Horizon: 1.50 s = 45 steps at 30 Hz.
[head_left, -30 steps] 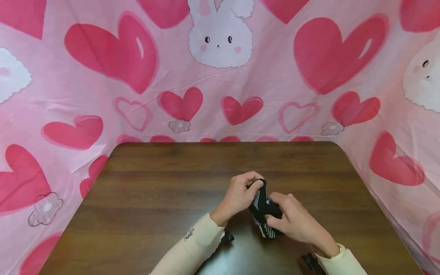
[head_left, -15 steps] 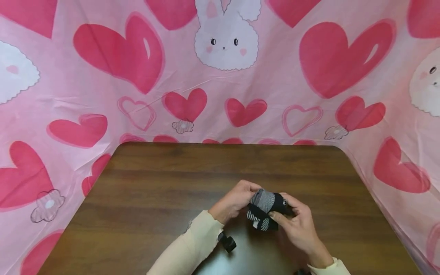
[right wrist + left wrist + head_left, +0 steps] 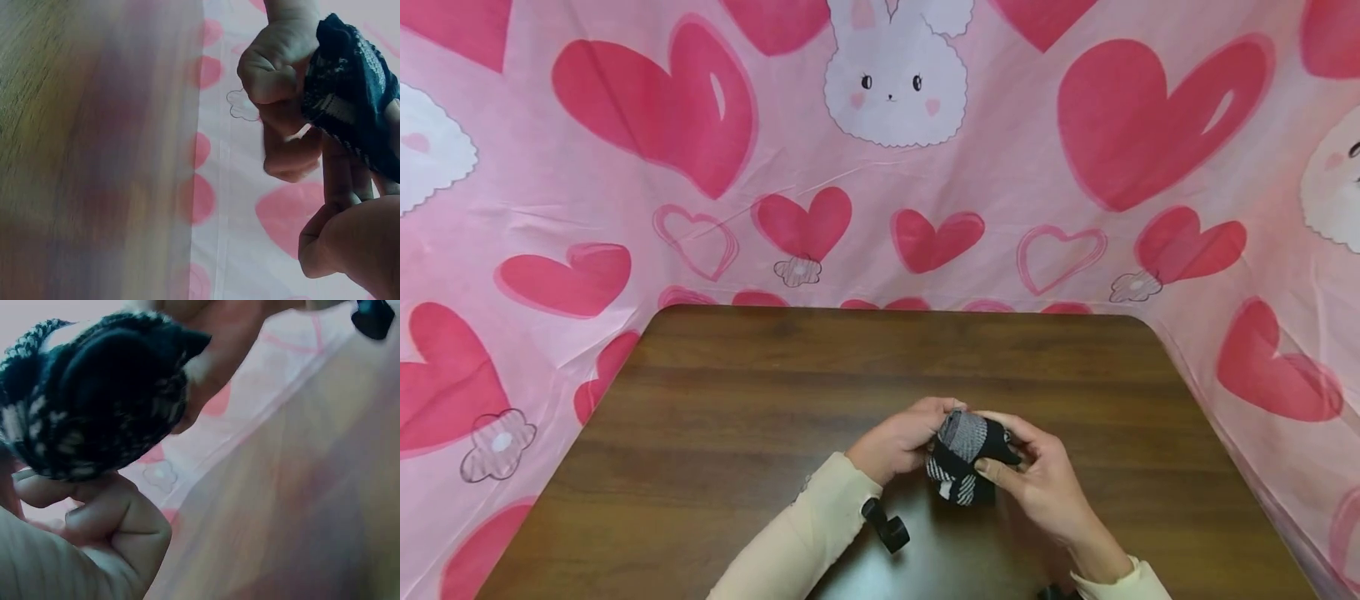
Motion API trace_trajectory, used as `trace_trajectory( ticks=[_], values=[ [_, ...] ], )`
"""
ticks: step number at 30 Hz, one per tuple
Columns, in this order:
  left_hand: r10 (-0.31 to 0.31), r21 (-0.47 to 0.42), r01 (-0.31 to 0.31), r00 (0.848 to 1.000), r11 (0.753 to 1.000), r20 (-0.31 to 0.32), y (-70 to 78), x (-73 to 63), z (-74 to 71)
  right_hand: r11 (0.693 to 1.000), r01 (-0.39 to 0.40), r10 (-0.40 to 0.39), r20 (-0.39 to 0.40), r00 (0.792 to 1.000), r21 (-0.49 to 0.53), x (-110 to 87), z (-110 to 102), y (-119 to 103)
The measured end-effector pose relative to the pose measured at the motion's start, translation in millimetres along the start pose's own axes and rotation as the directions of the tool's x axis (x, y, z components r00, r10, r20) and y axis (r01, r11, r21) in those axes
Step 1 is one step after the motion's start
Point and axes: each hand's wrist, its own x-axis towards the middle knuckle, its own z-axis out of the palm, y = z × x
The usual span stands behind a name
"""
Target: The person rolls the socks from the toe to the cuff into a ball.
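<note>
A rolled-up knit sock (image 3: 964, 437), black with grey and white patterning, is held up between both hands over the table. My left hand (image 3: 897, 442) grips its left side with curled fingers, partly hidden behind the roll. On the other side my right hand (image 3: 1051, 483) pinches it, thumb on the near face and fingers behind. Seen from the left wrist, the end of the sock (image 3: 106, 406) shows coiled layers above the bent fingers of the left hand (image 3: 119, 525). In the right wrist view, the sock (image 3: 347, 87) sits between the two hands.
The brown wooden table (image 3: 760, 375) has rounded far corners. Pink cloth (image 3: 865, 175) printed with hearts and rabbits hangs behind and at both sides. A black wrist-worn device (image 3: 889, 529) juts out beneath the left cuff.
The right hand has turned the sock so its grey, rolled face now shows. Since half a second ago, both hands and the sock have shifted slightly left.
</note>
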Motion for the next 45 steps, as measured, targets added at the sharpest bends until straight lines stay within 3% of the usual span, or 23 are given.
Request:
trace_trajectory(
  ticks=[4, 6, 8, 10, 12, 15, 18, 20, 21, 25, 27, 31, 32, 34, 36, 38, 40, 45],
  values=[
    [0.006, -0.166, 0.000, 0.999, 0.986, 0.037, -2.8, -3.5, -0.6, 1.000, 0.020, -0.019, -0.080, 0.997, 0.005, -0.2, 3, -2],
    [0.054, -0.202, -0.047, 0.998, 0.978, 0.030, -2.6, -5.2, -0.3, 0.999, 0.026, -0.023, -0.129, 0.991, 0.020, 0.0, 2, -4],
    [0.136, -0.167, -0.134, 0.991, 0.977, 0.000, -1.0, -7.2, 0.5, 0.999, 0.018, -0.012, -0.182, 0.983, 0.033, 0.0, 1, -6],
    [0.271, -0.061, -0.271, 0.963, 0.961, -0.012, 2.4, -9.9, 1.4, 0.998, -0.017, 0.032, -0.231, 0.973, 0.065, -0.2, -1, -9],
    [0.413, 0.084, -0.412, 0.911, 0.907, 0.003, 6.4, -13.7, 1.3, 0.993, -0.059, 0.084, -0.269, 0.959, 0.099, -0.1, -2, -12],
    [0.581, 0.258, -0.583, 0.809, 0.771, 0.092, 12.6, -20.7, -0.7, 0.983, -0.101, 0.148, -0.335, 0.930, 0.153, 1.2, -3, -17],
    [0.661, 0.388, -0.688, 0.716, 0.614, 0.224, 17.5, -26.1, -3.8, 0.977, -0.111, 0.173, -0.379, 0.909, 0.180, 3.2, -4, -20],
    [0.695, 0.480, -0.740, 0.646, 0.471, 0.315, 21.3, -27.6, -4.6, 0.973, -0.115, 0.187, -0.391, 0.901, 0.202, 3.8, -6, -21],
    [0.708, 0.524, -0.760, 0.607, 0.384, 0.361, 23.5, -28.2, -4.7, 0.969, -0.119, 0.197, -0.390, 0.900, 0.215, 3.9, -6, -21],
    [0.724, 0.621, -0.780, 0.472, 0.077, 0.503, 33.5, -29.6, -4.0, 0.958, -0.133, 0.226, -0.382, 0.896, 0.255, 4.3, -5, -22],
    [0.709, 0.633, -0.774, 0.432, -0.025, 0.557, 38.1, -30.4, -2.2, 0.954, -0.133, 0.232, -0.383, 0.894, 0.268, 5.4, -5, -23],
    [0.641, 0.633, -0.756, 0.403, -0.169, 0.653, 43.1, -31.2, 1.5, 0.950, -0.109, 0.221, -0.386, 0.896, 0.292, 6.9, -5, -25],
    [0.633, 0.621, -0.762, 0.392, -0.183, 0.668, 43.0, -30.5, 1.8, 0.948, -0.102, 0.218, -0.382, 0.898, 0.302, 7.0, -6, -26],
    [0.635, 0.590, -0.788, 0.368, -0.174, 0.679, 42.0, -29.6, 1.7, 0.944, -0.086, 0.208, -0.373, 0.904, 0.317, 6.8, -7, -26],
    [0.668, 0.554, -0.823, 0.342, -0.127, 0.661, 39.8, -29.0, 1.0, 0.941, -0.079, 0.202, -0.357, 0.912, 0.330, 6.7, -6, -26],
    [0.704, 0.524, -0.849, 0.333, -0.065, 0.627, 37.1, -29.0, 0.4, 0.935, -0.077, 0.201, -0.339, 0.919, 0.346, 6.4, -6, -27],
    [0.718, 0.517, -0.855, 0.341, -0.032, 0.607, 34.8, -29.9, -0.1, 0.926, -0.072, 0.204, -0.330, 0.922, 0.371, 5.7, -6, -28],
    [0.688, 0.567, -0.823, 0.395, -0.029, 0.609, 31.1, -32.4, -2.7, 0.868, -0.011, 0.213, -0.353, 0.911, 0.496, 3.6, -7, -27]
  ],
)
